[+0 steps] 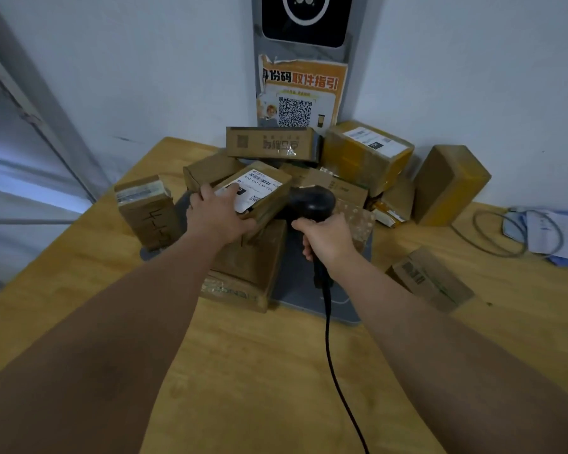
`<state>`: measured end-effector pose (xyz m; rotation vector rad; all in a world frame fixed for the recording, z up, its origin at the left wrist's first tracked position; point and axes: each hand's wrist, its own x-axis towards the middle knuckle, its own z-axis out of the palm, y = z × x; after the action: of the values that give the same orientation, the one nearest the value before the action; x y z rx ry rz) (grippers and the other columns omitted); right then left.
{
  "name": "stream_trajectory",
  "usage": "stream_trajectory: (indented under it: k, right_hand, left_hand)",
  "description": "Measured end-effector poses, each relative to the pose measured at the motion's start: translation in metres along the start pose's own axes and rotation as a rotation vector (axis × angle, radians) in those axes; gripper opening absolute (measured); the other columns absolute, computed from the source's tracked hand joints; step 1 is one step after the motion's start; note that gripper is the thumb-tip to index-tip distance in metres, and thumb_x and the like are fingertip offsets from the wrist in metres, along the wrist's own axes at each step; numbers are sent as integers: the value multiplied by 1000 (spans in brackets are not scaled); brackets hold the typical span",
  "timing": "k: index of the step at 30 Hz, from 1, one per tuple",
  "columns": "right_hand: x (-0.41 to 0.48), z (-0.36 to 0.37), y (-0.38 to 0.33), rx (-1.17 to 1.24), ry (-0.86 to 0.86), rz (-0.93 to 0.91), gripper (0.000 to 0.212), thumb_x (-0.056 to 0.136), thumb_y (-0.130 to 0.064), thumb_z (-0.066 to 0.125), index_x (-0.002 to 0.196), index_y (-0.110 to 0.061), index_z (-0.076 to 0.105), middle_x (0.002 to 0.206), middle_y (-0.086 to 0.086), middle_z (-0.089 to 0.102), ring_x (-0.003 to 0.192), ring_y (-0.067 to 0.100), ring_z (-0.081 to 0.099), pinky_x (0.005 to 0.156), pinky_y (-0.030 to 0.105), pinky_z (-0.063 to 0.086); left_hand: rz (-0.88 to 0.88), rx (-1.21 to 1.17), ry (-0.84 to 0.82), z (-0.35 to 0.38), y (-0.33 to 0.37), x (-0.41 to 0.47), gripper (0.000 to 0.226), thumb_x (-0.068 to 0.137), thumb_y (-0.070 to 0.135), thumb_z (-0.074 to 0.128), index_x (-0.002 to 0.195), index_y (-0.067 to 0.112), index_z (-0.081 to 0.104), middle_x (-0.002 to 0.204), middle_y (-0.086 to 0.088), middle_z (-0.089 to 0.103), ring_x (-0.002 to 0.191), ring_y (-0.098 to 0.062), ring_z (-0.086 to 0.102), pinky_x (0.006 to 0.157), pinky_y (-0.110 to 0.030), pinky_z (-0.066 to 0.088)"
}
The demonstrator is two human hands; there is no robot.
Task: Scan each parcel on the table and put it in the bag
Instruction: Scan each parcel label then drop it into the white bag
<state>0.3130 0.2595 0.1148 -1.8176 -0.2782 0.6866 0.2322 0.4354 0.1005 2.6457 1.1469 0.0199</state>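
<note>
Above the parcel pile (364, 152), left hand (218, 217) clutching a labelled parcel (271, 208), right hand (328, 239) curled round the barcode scanner (312, 199), I'd next aim at its label (259, 186).

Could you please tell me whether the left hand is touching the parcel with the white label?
Touching: the head view shows the left hand holding the labelled parcel, one finger lying on its label.

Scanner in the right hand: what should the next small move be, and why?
Probably aim the scanner at the white label on the parcel. The left hand grips that parcel label-up, its thumb on the label, and the right hand holds the scanner just beside it.
</note>
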Motion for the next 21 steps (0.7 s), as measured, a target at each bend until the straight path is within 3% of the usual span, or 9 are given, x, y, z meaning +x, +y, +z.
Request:
stream_trajectory:
  k: [5,10,15,21]
  right_hand:
    - [2,-3,8,33,-31,5,21,88,-19,68,73,-6,63,61,9,58,49,15,55,50,26,47]
    - [-12,-6,16,350,43,24,33,82,-35,76,105,-14,66,97,9,71,86,20,70,78,32,60]
    - [-69,-11,45,541,12,-3,44,75,-32,81,116,-20,68,110,-1,73,109,18,66,97,40,50]
    - [-139,-13,80,571,156,-47,41,77,-14,80,115,-17,68,108,-4,74,103,12,69,94,39,54]
  left_hand:
    - [57,29,185,4,10,-23,86,79,56,63,150,29,22,141,-21,24,125,-40,27,100,-48,34]
    - [128,-53,290,8,18,-68,86,79,55,64,150,29,24,140,-22,26,121,-39,27,101,-44,31]
    - [140,-299,214,29,26,-139,84,80,52,64,150,34,22,141,-21,21,125,-34,23,102,-45,31]
    - [310,-371,122,57,31,-206,86,79,49,67,150,24,26,136,-22,25,121,-32,26,100,-41,31]
